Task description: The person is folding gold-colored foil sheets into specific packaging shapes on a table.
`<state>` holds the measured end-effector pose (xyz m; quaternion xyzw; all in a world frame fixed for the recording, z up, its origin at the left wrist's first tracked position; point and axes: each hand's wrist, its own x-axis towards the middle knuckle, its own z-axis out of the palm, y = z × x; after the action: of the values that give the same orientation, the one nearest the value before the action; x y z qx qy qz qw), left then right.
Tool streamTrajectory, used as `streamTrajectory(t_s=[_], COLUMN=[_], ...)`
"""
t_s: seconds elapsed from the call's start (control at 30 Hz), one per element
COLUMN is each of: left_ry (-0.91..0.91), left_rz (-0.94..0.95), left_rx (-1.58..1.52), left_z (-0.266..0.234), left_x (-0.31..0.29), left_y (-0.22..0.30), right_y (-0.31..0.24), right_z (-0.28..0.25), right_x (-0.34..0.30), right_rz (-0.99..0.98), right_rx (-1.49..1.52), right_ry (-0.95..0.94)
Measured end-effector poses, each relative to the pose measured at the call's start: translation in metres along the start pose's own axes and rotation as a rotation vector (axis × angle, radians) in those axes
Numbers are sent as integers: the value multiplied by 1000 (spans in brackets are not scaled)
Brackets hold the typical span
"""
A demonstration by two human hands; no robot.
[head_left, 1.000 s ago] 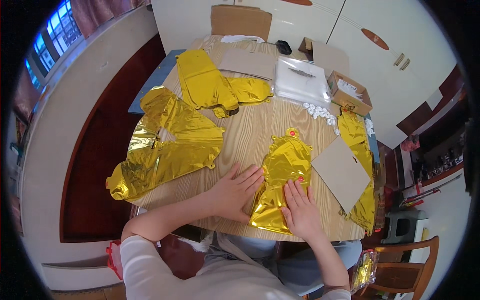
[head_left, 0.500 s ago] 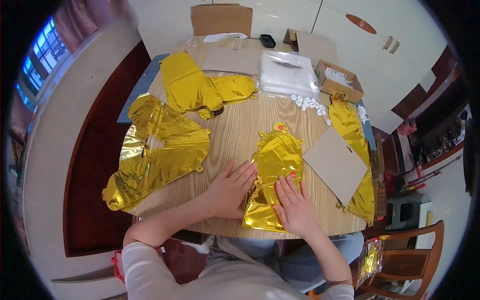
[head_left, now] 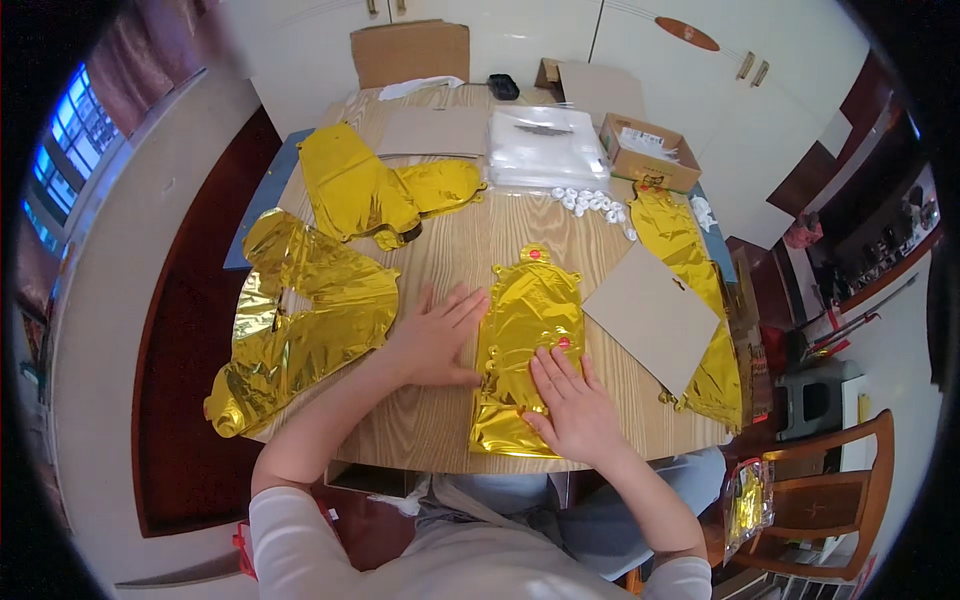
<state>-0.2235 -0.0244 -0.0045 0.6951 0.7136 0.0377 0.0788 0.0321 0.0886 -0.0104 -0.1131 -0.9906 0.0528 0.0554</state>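
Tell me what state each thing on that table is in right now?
Gold foil balloon: deflated, flat on the table.
Left hand: open, palm down beside the balloon.
Right hand: open, flat on the balloon.
Gold foil pile: crumpled, overhanging the left edge.
Cardboard sheet: flat.
Small cardboard box: open.
Clear plastic bags: stacked flat.

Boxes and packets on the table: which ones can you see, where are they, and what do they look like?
Open cardboard box: far right of the table, small, brown, with white items inside.
Stack of clear plastic bags: far middle, flat, see-through.
Flat cardboard sheet: right of the gold foil balloon under both hands, grey-brown.
Tall cardboard box: beyond the far edge, brown.
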Motion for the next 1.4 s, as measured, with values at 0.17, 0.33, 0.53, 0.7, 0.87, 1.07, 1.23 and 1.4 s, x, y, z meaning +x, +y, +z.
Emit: streamTrajectory(t_s=[0.17, 0.33, 0.53, 0.7, 0.87, 1.07, 1.23, 1.4], left_ry=[131, 331, 202, 214, 184, 134, 141, 129], left_rz=[-100, -57, 221, 84, 31, -3, 4, -27], left_rx=[45, -86, -88, 16, 32, 67, 84, 138], left_z=[9, -7, 21, 36, 41, 43, 40, 36], left_x=[9, -10, -56, -58, -61, -60, -59, -57], left_y=[-15, 53, 147, 149, 153, 156, 157, 161], right_y=[0, 4, 5, 4, 5, 10, 19, 22], right_z=[3, 7, 8, 6, 6, 6, 7, 0], right_x=[0, -3, -3, -3, -6, -16, -35, -48], right_rz=[-12, 7, -27, -28, 71, 158, 112, 80], right_rx=[15, 21, -27, 42, 179, 100, 55, 68], right_ry=[31, 54, 51, 79, 178, 175, 133, 117])
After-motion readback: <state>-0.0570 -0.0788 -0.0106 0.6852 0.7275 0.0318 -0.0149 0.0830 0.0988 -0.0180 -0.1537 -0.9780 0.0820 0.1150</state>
